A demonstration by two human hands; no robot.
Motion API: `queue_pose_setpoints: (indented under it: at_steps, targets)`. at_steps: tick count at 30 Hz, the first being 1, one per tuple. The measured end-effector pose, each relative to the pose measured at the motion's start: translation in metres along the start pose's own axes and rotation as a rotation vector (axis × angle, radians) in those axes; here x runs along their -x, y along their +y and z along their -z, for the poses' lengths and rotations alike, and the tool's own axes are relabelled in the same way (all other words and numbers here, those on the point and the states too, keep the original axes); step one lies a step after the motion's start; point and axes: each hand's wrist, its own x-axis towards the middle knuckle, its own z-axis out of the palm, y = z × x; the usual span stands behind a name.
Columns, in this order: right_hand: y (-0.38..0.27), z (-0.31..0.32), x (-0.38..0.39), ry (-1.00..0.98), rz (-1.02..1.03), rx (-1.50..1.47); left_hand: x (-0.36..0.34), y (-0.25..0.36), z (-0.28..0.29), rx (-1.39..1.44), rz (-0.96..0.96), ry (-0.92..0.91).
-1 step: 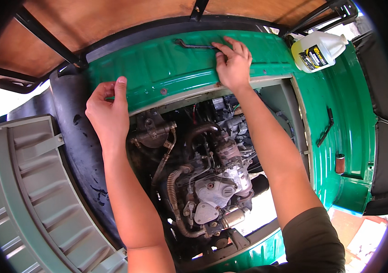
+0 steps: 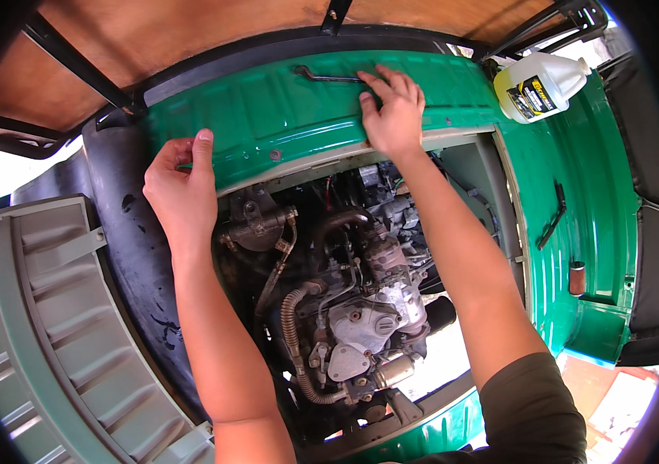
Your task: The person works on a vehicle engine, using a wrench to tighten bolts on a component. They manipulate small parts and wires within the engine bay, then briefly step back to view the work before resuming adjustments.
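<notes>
One dark bent-ended wrench (image 2: pixel 322 76), laid lengthwise on the far part of a green metal panel (image 2: pixel 229 139); its right end is met by the fingertips of the right hand (image 2: pixel 394 116), which is held palm down with loosely bent fingers; whether the tool is gripped or merely touched cannot be told. One left hand (image 2: pixel 182 176), raised at the panel's left end, fingers curled and thumb pointed up; whether anything is held in it cannot be told. One engine (image 2: pixel 368 325), exposed in the opening below and between the forearms, fitted with a ribbed hose (image 2: pixel 291 317). One translucent jug (image 2: pixel 542 87) of yellowish liquid, labelled, placed at the far right. One slim black tool (image 2: pixel 552 216), set on the right-hand green surface, with a reddish-brown cylinder (image 2: pixel 578 278) placed near it.
</notes>
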Motion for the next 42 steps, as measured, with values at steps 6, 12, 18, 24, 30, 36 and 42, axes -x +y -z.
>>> queue_pose_setpoints:
  at_steps: [6,12,18,24,30,36,42]
  targets:
    - [-0.003,0.011,0.001,-0.116,-0.070,-0.052,-0.001,-0.014,-0.010,0.019,-0.051,-0.029]
    - [0.004,0.020,-0.004,-0.181,-0.086,-0.038,0.001,-0.013,-0.017,-0.024,-0.218,0.121]
    - [0.001,0.019,-0.007,-0.141,-0.067,-0.092,0.018,0.026,0.033,-0.288,-0.365,0.194]
    - [-0.001,0.014,0.001,-0.113,-0.107,-0.077,0.148,0.054,0.114,-0.895,-0.436,0.000]
    - [0.002,0.011,0.002,-0.069,-0.068,-0.084,0.290,0.049,0.155,-1.015,0.034,-0.216]
    - [0.019,-0.002,0.004,0.070,-0.078,-0.152,0.301,0.013,0.137,-0.978,0.005,-0.119]
    - [0.121,0.068,0.080,0.143,-0.004,-0.298,0.297,0.020,0.149,-0.864,0.013,-0.054]
